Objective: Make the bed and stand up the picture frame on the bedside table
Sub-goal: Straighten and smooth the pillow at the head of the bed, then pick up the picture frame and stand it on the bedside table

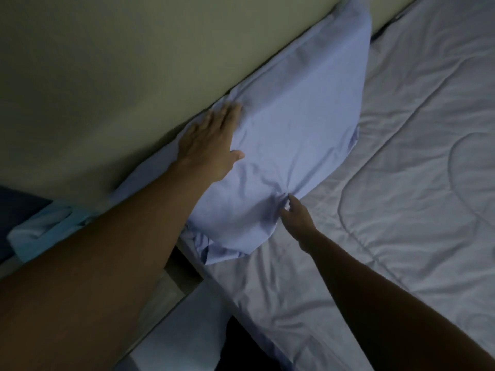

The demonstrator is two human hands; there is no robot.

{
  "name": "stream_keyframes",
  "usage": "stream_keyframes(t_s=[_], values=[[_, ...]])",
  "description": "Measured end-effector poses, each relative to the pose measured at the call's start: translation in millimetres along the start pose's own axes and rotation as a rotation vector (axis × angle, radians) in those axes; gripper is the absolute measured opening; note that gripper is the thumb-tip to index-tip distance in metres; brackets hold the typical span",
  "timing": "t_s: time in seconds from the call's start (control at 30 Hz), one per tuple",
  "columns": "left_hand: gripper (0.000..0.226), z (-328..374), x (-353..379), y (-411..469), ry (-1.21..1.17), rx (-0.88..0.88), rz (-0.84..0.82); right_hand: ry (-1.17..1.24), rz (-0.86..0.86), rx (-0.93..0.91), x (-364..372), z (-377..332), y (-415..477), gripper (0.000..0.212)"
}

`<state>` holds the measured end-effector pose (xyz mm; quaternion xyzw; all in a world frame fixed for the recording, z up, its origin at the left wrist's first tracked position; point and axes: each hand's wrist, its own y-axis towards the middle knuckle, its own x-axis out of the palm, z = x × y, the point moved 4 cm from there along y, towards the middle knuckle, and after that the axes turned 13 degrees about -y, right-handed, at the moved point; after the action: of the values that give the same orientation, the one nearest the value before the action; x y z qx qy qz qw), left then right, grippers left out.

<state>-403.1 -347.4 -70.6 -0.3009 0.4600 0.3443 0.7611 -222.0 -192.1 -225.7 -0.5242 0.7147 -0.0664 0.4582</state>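
The bed fills the right side of the view, spread with a pale quilted comforter that lies fairly flat with soft creases. It looks light and limp, so you would move it by an edge, not by its middle. Along the far left runs a plain beige wall. Against it, at the head of the bed, leans the blue pillow, its long side along the wall and its near-left end spilling loose case fabric over the bed's edge.

Treat the pillow as soft, light and squashy. It will likely fold if you lift it by one corner, and the smooth case may slide over the filling. Take it at two opposite edges, or shape it with flat palms.

Your left hand lies flat, fingers straight, on the pillow's far edge by the wall and grasps nothing. Your right hand pinches a small pucker of case fabric at the near edge, between thumb and fingertips. The picture frame is not in view.
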Motion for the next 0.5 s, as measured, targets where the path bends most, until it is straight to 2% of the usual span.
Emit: stream_keyframes(t_s=[0.07, 0.17, 0.33, 0.5], values=[[0.087, -4.6, -3.1, -25.8, 0.054, -0.053, 0.034, -0.034, 0.043, 0.000, -6.3, -0.1, -20.1, 0.044], [0.083, -13.1, -4.7, -77.4, 0.091, -0.149, 0.036, -0.072, -0.014, 0.005, -8.7, -7.7, -53.9, 0.057], [0.086, -17.0, -13.3, -177.2, 0.021, -0.362, 0.032, -0.153, -0.103, -0.138, -2.4, -34.6, -114.6, 0.056], [0.070, -21.9, -18.7, -268.2, -0.070, -0.560, 0.013, -0.244, -0.204, -0.297, 10.7, -69.0, -173.0, 0.054]])
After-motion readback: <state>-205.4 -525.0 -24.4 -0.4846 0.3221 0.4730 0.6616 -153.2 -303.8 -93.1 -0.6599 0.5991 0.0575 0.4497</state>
